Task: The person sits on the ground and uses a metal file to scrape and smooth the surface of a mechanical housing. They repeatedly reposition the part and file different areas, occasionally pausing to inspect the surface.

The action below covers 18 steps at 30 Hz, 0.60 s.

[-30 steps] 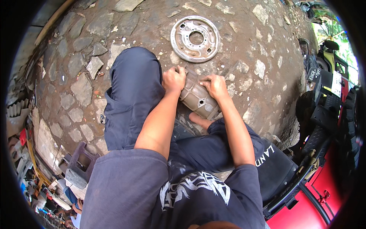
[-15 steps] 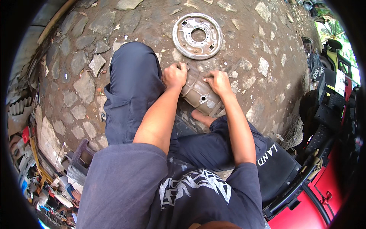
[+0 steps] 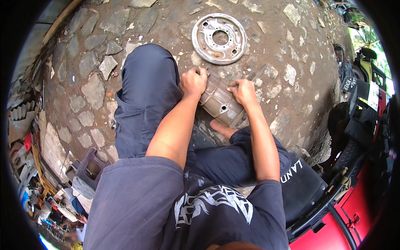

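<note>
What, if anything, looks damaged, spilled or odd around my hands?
Nothing looks spilled or plainly broken. The only oddity is discolouration: the round metal plate on the ground has patchy brown staining, perhaps rust or dirt; I can't tell which. The metal casing between your left hand and right hand looks dull brown.

Daylight falls on stone-studded earthen ground [image 3: 166, 25], a red vehicle [image 3: 364, 202] at right.

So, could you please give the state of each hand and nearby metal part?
Ribbed metal casing: ribs up, held by both hands
Left hand: curled at the casing's left edge
Right hand: curled, thumb on the casing's right side
Brake backing plate: lying untouched on stony ground
</note>
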Available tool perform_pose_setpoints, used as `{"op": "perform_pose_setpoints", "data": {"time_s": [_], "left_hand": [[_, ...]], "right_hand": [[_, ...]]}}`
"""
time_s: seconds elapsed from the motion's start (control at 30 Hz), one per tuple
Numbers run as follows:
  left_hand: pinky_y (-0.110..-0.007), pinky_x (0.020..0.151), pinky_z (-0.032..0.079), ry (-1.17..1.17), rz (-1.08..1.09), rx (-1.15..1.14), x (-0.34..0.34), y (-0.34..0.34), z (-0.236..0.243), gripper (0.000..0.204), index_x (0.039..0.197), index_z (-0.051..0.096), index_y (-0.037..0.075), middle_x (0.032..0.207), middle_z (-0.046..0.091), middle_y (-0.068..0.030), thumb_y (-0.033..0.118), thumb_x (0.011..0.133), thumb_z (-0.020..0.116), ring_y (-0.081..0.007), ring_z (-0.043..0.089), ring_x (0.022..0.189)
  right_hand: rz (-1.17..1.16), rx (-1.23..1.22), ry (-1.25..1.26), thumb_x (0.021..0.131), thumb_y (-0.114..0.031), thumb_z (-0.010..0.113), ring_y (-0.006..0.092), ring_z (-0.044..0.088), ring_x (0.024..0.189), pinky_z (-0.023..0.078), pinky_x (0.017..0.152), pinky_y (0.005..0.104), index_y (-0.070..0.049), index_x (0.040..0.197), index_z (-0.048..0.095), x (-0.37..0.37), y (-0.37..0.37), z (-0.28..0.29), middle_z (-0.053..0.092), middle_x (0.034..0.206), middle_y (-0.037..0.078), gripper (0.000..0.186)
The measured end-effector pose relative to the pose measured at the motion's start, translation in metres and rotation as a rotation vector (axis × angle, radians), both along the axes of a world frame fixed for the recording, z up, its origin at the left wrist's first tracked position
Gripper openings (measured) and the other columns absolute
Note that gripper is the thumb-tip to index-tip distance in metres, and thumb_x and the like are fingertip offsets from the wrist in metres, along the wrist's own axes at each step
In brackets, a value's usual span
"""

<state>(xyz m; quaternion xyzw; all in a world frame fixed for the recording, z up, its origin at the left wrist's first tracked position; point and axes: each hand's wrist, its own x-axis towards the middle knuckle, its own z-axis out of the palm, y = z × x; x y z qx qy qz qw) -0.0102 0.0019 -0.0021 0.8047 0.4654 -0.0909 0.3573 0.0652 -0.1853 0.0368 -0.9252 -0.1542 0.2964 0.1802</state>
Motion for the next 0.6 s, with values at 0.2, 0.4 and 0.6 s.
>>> {"op": "perform_pose_setpoints", "data": {"time_s": [0.2,0.4,0.6], "left_hand": [[-0.052,0.094,0.055,0.005,-0.005,-0.001,0.002,-0.003,-0.001,0.047,0.099,0.080,0.007,0.101,0.075,-0.0259,0.045,0.096,0.051,-0.0440,0.071,0.100],[-0.051,0.094,0.055,0.007,-0.018,-0.007,0.002,0.001,0.002,0.049,0.101,0.080,0.006,0.099,0.075,-0.0267,0.046,0.096,0.051,-0.0445,0.071,0.100],[-0.051,0.094,0.055,0.000,-0.040,0.005,0.004,0.000,0.000,0.050,0.102,0.080,0.006,0.101,0.075,-0.0265,0.046,0.096,0.051,-0.0445,0.072,0.100]], "right_hand": [[0.031,0.049,-0.122,0.079,-0.014,0.083,0.0403,0.074,0.089,0.057,0.086,0.0446,-0.003,0.093,0.081,-0.004,0.005,-0.021,0.074,0.089,0.025,0.018],[0.034,0.037,-0.119,0.082,-0.019,0.082,0.0373,0.075,0.087,0.057,0.086,0.0430,-0.005,0.096,0.082,-0.010,-0.003,-0.009,0.076,0.090,0.022,0.020],[-0.016,0.073,-0.099,0.081,-0.021,0.084,0.0363,0.075,0.089,0.057,0.087,0.0423,-0.007,0.100,0.081,-0.006,0.005,-0.016,0.076,0.091,0.021,0.023]]}}
